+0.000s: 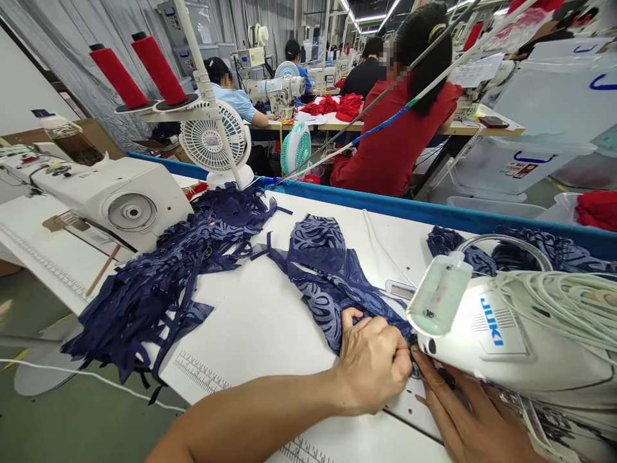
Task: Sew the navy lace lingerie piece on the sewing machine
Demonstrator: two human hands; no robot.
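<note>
A navy garment piece (328,283) with pale wave-patterned lace and sheer panels lies on the white sewing table, its near end running under the head of a JUKI sewing machine (501,328). My left hand (373,360) is closed on the cloth just left of the machine, fingers curled into a fist over it. My right hand (463,411) reaches in low beside the machine head, with fingers stretched toward the cloth's end near the needle area. The machine head hides part of that hand, and the needle itself is out of sight.
Left on the table is a heap of navy lace pieces (178,263), beside another sewing machine (120,199). More navy pieces (511,251) lie behind the JUKI. Red thread cones (159,67) and a white fan (212,138) stand beyond. A person in red (390,135) sits ahead.
</note>
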